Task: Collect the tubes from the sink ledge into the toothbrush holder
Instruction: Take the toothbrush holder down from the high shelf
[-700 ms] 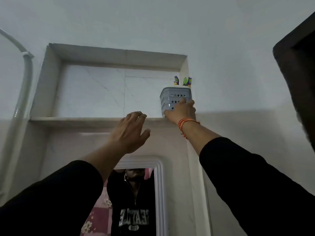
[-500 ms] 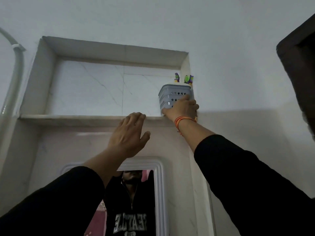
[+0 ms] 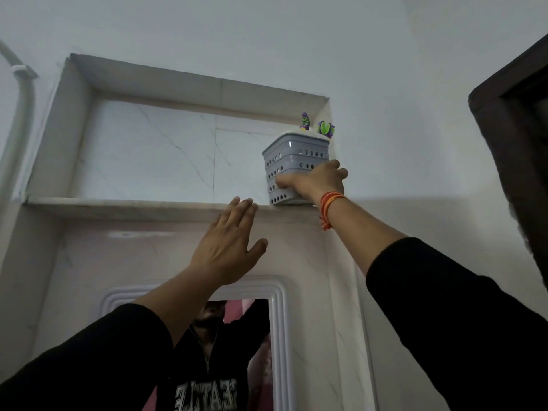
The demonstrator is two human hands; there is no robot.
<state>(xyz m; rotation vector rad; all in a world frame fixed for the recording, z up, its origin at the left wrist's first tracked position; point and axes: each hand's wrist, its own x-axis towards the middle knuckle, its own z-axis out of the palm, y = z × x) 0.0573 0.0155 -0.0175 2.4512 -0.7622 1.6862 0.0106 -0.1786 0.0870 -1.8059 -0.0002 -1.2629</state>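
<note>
A grey perforated toothbrush holder (image 3: pixel 292 157) stands at the right end of a high marble niche shelf (image 3: pixel 118 204). Two colourful tops, one purple (image 3: pixel 304 121) and one green and purple (image 3: pixel 325 128), stick up out of it. My right hand (image 3: pixel 317 180) is wrapped around the holder's lower front, with an orange thread on the wrist. My left hand (image 3: pixel 225 247) is raised flat with fingers apart, just below the shelf edge and left of the holder, holding nothing. No tubes on a sink ledge are in view.
A white-framed mirror (image 3: pixel 231 351) below the shelf reflects a person in a black sweatshirt. A grey pipe (image 3: pixel 22 93) runs up the wall at far left. A dark door frame (image 3: pixel 513 129) juts in at the right.
My left hand has risen closer to the shelf edge. My right hand stays on the holder, which sits in the same corner. The view has shifted slightly.
</note>
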